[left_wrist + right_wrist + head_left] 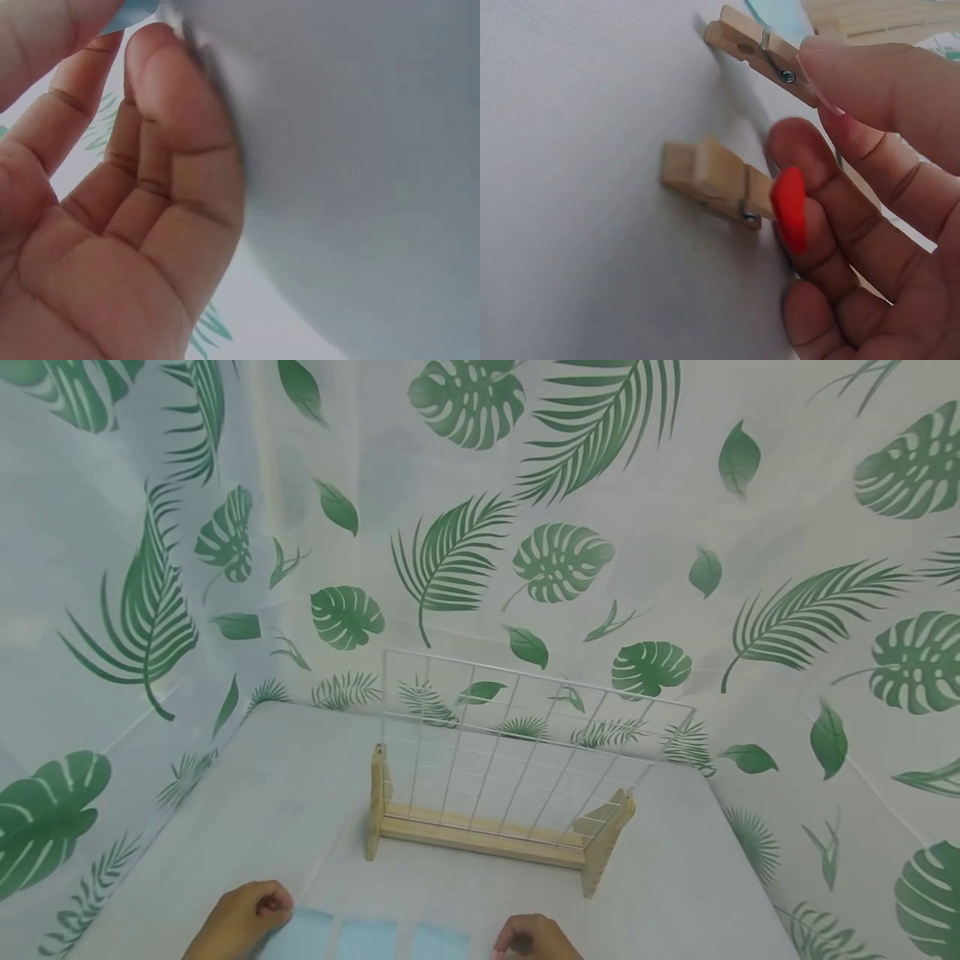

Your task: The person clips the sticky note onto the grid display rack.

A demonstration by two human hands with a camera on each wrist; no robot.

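Note:
My left hand (243,920) is at the top left corner of the leftmost of three light blue pieces (307,928). In the left wrist view, thumb and index finger pinch a bit of that light blue piece (133,13), while the other fingers curl loosely. To the right of the row is my right hand (536,937). Seen from the right wrist, its thumb and index finger pinch the end of a wooden clothespin (754,49). A second clothespin (720,180) with a red decoration (790,210) lies by the curled lower fingers.
Beyond the hands stands a rack with a wooden base (480,846) and an upright metal wire grid (513,689). The white table surface (300,793) meets walls of white sheeting (450,635) printed with green leaves at the back and sides.

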